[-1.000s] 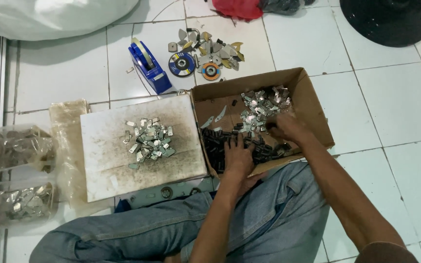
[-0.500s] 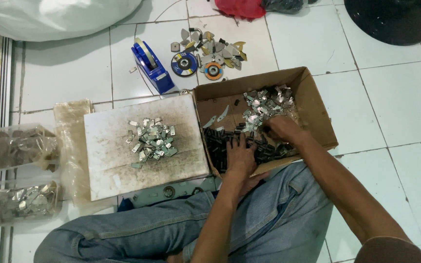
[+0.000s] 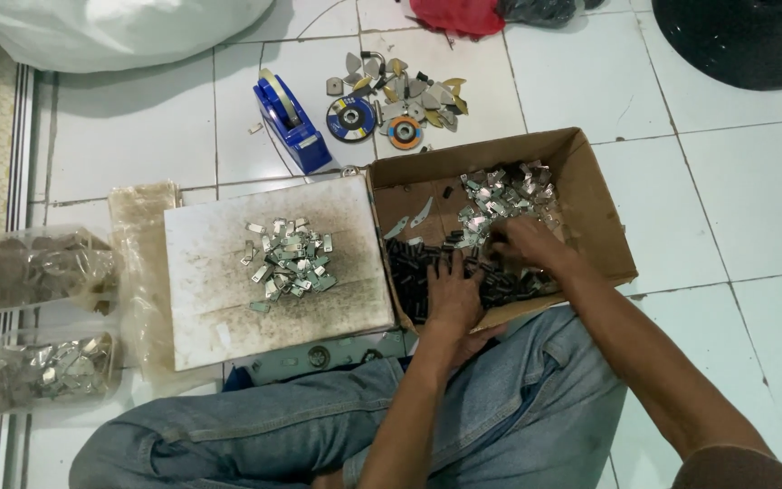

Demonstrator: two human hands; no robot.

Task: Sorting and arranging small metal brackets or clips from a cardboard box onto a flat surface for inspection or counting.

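Observation:
An open cardboard box (image 3: 592,195) sits on the tiled floor in front of my crossed legs. Inside lie a heap of shiny metal pieces (image 3: 507,195) at the back and a layer of small black pieces (image 3: 414,272) at the front. My left hand (image 3: 452,292) rests palm down on the black pieces, fingers spread. My right hand (image 3: 525,244) reaches in from the right, its fingers bent among the pieces where black and shiny ones meet; whether it pinches one is hidden. Left of the box, a stained white board (image 3: 273,272) carries a small pile of shiny metal clips (image 3: 289,263).
A blue tape dispenser (image 3: 290,118), two round discs (image 3: 351,118) and loose metal bits (image 3: 414,86) lie beyond the box. Two clear bags of parts (image 3: 42,272) (image 3: 47,367) lie at the far left. A white sack (image 3: 119,27) and a black round object (image 3: 744,36) are at the top.
Both hands stay in the box. My right hand has slid slightly toward me and left, off the shiny heap onto the black pieces. The left hand has barely moved.

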